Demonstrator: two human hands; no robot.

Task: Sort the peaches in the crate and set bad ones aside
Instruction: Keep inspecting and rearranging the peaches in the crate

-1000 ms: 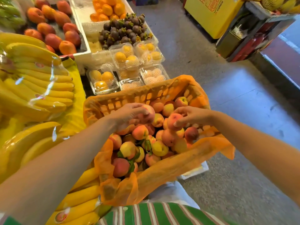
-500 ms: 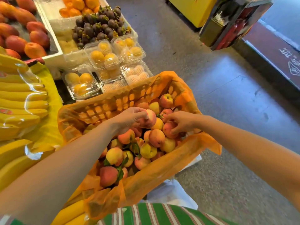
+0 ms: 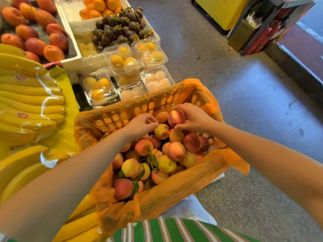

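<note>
While the crate (image 3: pixel 125 117) overhangs grey floor (image 3: pixel 244 102), right grip (image 3: pixel 192 117) grasps a peach (image 3: pixel 175 117), left (image 3: pixel 141 124) clenched.

We see speckled grey concrete floor (image 3: pixel 218 55), glossy patch reflecting bluish light at right. Yellow box (image 3: pixel 222 11) far side. We note dark stand (image 3: pixel 262 27) beside it, red-brown mat (image 3: pixel 304 48) at right edge.

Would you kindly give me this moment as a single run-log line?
stage: sorting | right hand: holding reddish peach above pile | left hand: fingers pinched, nothing visibly held | crate: full of peaches
</note>
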